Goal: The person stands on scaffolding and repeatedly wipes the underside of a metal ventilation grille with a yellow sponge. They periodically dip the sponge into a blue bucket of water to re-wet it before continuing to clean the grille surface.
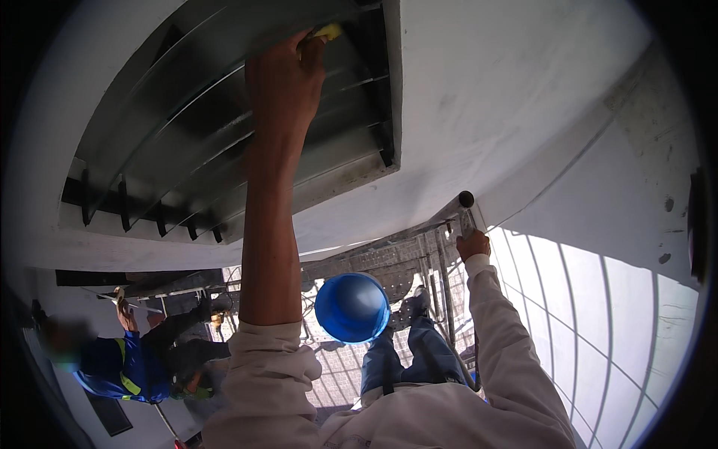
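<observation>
My left hand (288, 75) is raised to a louvred window (202, 112) with several glass slats in a dark frame. Its fingers are closed round a small yellow piece (329, 32), mostly hidden, so I cannot tell whether it is a sponge or a cloth. The hand is up against the upper slats, near the frame's right side. Lower on the right, my right hand (473, 245) is wrapped round a grey metal scaffold post (467, 221), just below a round tube end. A blue bucket (351, 308) stands between my two arms, beside my feet.
Under my feet lies a perforated metal scaffold platform (385, 266). A white wall (479, 97) surrounds the window and runs to the right, where striped shadows fall. At the lower left another person (123, 367) in blue work clothes raises a hand near the platform.
</observation>
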{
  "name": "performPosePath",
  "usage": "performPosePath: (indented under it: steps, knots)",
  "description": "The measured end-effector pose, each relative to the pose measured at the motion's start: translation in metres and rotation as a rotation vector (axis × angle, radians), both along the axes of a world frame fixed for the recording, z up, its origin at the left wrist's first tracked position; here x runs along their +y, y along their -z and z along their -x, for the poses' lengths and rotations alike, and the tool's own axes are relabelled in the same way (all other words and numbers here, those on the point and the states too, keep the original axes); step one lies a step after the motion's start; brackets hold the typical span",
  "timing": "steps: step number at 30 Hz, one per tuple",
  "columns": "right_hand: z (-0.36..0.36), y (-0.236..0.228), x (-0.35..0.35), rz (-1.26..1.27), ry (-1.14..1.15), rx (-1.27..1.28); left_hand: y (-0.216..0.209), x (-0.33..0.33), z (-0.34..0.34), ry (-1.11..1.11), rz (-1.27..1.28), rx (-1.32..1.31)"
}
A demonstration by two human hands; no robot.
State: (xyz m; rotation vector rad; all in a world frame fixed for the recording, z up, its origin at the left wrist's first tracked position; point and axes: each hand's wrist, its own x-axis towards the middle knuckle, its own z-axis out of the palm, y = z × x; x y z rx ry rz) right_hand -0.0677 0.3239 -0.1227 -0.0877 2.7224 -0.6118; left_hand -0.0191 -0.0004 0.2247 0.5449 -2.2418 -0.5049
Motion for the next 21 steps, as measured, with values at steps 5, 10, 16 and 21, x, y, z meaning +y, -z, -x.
performPosePath:
  steps: [5,10,16,21]
  knots:
    - [0.002,-0.004,-0.001,0.024,0.01,0.031,0.004,0.011,-0.002,0.197,0.383,0.092]
    - [0.001,-0.001,-0.001,0.001,0.002,0.058,0.001,0.009,0.001,0.086,0.189,0.014]
    - [0.004,0.006,0.001,-0.011,-0.025,0.081,0.014,0.005,0.005,0.216,0.349,0.23]
    - [0.004,0.006,0.001,-0.014,-0.017,0.028,0.006,0.033,0.013,0.113,-0.237,0.38]
